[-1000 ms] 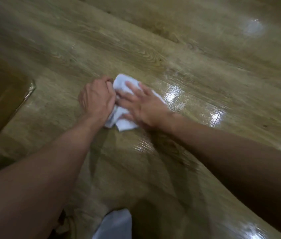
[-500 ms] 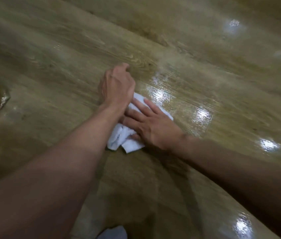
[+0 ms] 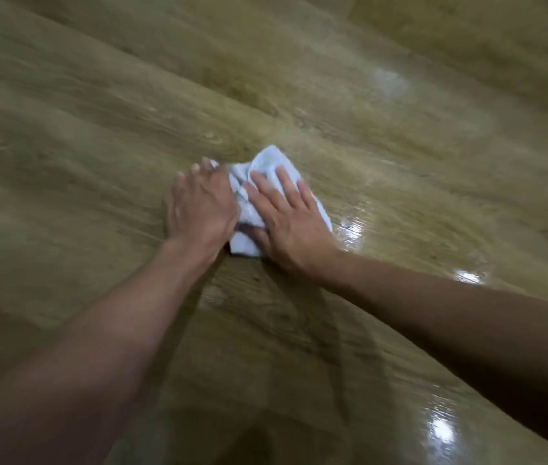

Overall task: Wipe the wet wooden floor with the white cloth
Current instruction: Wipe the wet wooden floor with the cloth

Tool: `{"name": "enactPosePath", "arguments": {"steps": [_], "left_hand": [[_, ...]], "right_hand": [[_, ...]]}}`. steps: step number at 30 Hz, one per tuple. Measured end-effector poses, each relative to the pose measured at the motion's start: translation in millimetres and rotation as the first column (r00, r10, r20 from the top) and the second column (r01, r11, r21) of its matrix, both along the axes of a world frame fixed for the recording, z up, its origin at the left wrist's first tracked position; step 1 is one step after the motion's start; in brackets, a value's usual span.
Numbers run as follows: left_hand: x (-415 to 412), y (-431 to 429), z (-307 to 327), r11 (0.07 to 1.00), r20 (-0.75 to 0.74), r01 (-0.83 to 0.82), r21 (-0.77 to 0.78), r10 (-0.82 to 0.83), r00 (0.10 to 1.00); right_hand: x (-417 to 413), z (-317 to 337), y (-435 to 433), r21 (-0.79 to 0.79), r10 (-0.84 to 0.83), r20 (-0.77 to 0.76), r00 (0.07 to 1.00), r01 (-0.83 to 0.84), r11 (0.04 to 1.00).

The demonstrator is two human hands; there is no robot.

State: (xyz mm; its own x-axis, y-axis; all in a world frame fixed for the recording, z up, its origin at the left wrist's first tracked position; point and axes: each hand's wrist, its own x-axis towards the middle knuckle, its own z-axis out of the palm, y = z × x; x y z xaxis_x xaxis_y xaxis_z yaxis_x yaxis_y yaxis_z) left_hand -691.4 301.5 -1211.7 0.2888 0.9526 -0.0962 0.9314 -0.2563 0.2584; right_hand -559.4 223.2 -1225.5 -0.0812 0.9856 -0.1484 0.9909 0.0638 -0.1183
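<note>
A crumpled white cloth (image 3: 267, 162) lies on the wooden floor (image 3: 400, 135) near the middle of the head view. My left hand (image 3: 200, 206) presses on the cloth's left edge, palm down, fingers spread forward. My right hand (image 3: 287, 214) lies flat on top of the cloth, fingers spread, covering most of its right side. Both hands touch the cloth and hold it against the floor. Bright wet reflections shine on the planks just right of the cloth.
Wet glossy patches (image 3: 350, 228) and light glints (image 3: 442, 431) sit to the right and lower right. Wooden planks stretch in every direction around the hands. The picture is motion-blurred.
Both hands and the cloth have slid forward across the floor. My left hand has come back beside the right one on the cloth. The white object at the bottom edge has left the view.
</note>
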Motion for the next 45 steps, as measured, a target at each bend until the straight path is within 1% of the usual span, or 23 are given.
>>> {"name": "enactPosePath", "arguments": {"steps": [2, 5, 10, 13, 14, 16, 17, 18, 20, 22, 24, 26, 27, 29, 30, 32, 34, 36, 38, 39, 41, 43, 45], "left_hand": [[16.9, -10.3, -1.2, 0.998, -0.106, 0.044, -0.037, -0.048, 0.993], [33.0, -13.3, 7.6, 0.997, -0.128, -0.027, -0.072, 0.017, 0.992], [30.1, -9.3, 23.5, 0.994, -0.109, -0.025, -0.103, 0.013, 0.994], [23.8, -6.8, 27.2, 0.992, -0.118, -0.006, -0.122, -0.008, 0.993], [23.4, -3.6, 28.0, 0.992, -0.111, -0.013, -0.126, 0.0, 0.994], [27.2, 2.0, 30.6, 0.989, -0.093, -0.065, -0.132, 0.053, 0.994], [32.9, 2.3, 31.5, 0.986, -0.082, -0.09, -0.139, 0.079, 0.993], [39.1, 1.6, 32.0, 0.983, -0.074, -0.107, -0.147, 0.097, 0.993], [49.8, -3.2, 29.8, 0.975, -0.09, -0.134, -0.175, 0.12, 0.989], [49.2, -3.8, 21.3, 0.978, -0.131, -0.134, -0.162, 0.113, 0.985], [41.3, -7.0, 16.2, 0.983, -0.162, -0.081, -0.165, 0.054, 0.985], [35.9, -9.0, 14.5, 0.984, -0.164, -0.016, -0.177, -0.013, 0.986], [34.0, -9.4, 14.6, 0.984, -0.169, -0.001, -0.178, -0.029, 0.985], [35.1, -8.8, 14.2, 0.981, -0.188, -0.005, -0.193, -0.032, 0.982], [37.5, -8.0, 14.7, 0.979, -0.195, -0.018, -0.204, -0.023, 0.981], [41.0, -7.9, 17.1, 0.975, -0.209, -0.042, -0.216, -0.004, 0.978], [41.6, -6.8, 18.4, 0.975, -0.232, -0.031, -0.22, -0.021, 0.972], [40.9, -7.3, 19.0, 0.974, -0.248, -0.009, -0.227, -0.049, 0.968], [41.7, -7.6, 17.9, 0.969, -0.269, 0.026, -0.244, -0.094, 0.959], [42.1, -6.9, 16.6, 0.968, -0.285, 0.051, -0.245, -0.123, 0.951], [42.8, -4.4, 13.2, 0.962, -0.351, 0.113, -0.25, -0.199, 0.915], [46.3, 1.2, 15.2, 0.949, -0.444, 0.167, -0.266, -0.274, 0.853], [54.8, 9.9, 24.5, 0.935, -0.501, 0.244, -0.255, -0.344, 0.794]], "right_hand": [[23.7, 3.7, -22.4, -0.043, 0.064, 0.029, 0.998, -0.063, 0.997], [44.8, 4.0, -4.0, -0.071, 0.099, 0.045, 0.994, -0.096, 0.993], [57.7, 7.3, 72.6, -0.114, -0.062, 0.031, 0.998, 0.066, 0.991], [46.5, 4.9, 53.9, -0.101, -0.075, 0.037, 0.997, 0.078, 0.992], [44.8, 5.5, 34.8, -0.109, -0.024, 0.057, 0.998, 0.03, 0.994], [48.2, 10.7, -9.0, -0.153, 0.171, 0.129, 0.977, -0.151, 0.977], [52.8, 15.1, -29.6, -0.18, 0.268, 0.132, 0.954, -0.243, 0.953], [57.4, 19.9, -44.4, -0.203, 0.321, 0.108, 0.941, -0.295, 0.934], [67.5, 26.1, -56.1, -0.212, 0.351, 0.061, 0.935, -0.331, 0.919], [74.1, 25.3, -43.5, -0.181, 0.357, 0.083, 0.93, -0.338, 0.923], [78.6, 22.5, -16.2, -0.159, 0.296, 0.125, 0.947, -0.275, 0.948], [85.6, 23.8, 16.8, -0.167, 0.169, 0.141, 0.975, -0.145, 0.975], [89.0, 24.7, 33.1, -0.177, 0.093, 0.122, 0.988, -0.071, 0.982], [91.8, 24.4, 52.9, -0.182, -0.053, 0.087, 0.995, 0.068, 0.981], [89.8, 23.9, 53.9, -0.167, -0.079, 0.095, 0.992, 0.094, 0.981], [83.4, 18.7, 36.4, -0.15, -0.02, 0.119, 0.993, 0.038, 0.988], [82.8, 13.3, 5.8, -0.146, 0.107, 0.132, 0.985, -0.088, 0.985], [86.5, 9.2, -20.8, -0.136, 0.201, 0.095, 0.975, -0.188, 0.973], [93.6, 8.0, -33.7, -0.114, 0.222, 0.031, 0.974, -0.217, 0.969], [98.0, 8.5, -32.2, -0.113, 0.215, 0.012, 0.977, -0.212, 0.971], [106.4, 9.4, -14.6, -0.103, 0.145, 0.016, 0.989, -0.143, 0.984], [120.1, 11.0, 24.5, -0.066, 0.018, 0.063, 0.998, -0.014, 0.998], [135.4, 16.8, 62.7, -0.112, -0.108, 0.066, 0.992, 0.115, 0.987]]}}
